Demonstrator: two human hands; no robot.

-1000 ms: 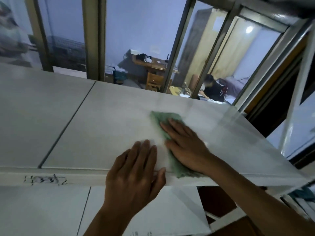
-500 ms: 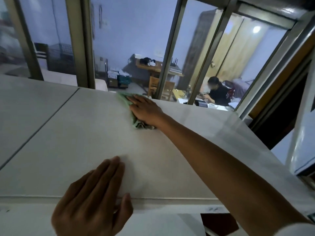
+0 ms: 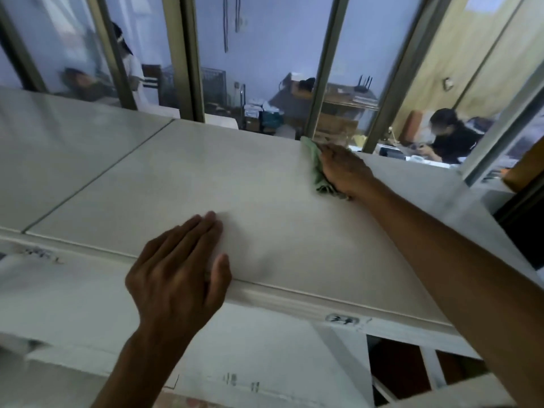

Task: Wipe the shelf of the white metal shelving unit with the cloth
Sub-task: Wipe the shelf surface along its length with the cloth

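The white metal shelf stretches across the view, its top surface flat and pale. At its far edge my right hand presses flat on a green cloth, which bunches out to the left of the fingers and below the palm. My right arm reaches diagonally over the shelf. My left hand rests flat on the shelf's front edge, fingers straight, thumb along the rim.
A seam splits this shelf panel from the neighbouring one on the left. Window frames with glass stand right behind the far edge. Lower shelves show below the front rim. People sit in the room beyond the glass.
My right hand has slid the cloth from the front edge up to the far edge of the shelf, then along it to the right. My left hand stays on the front rim.
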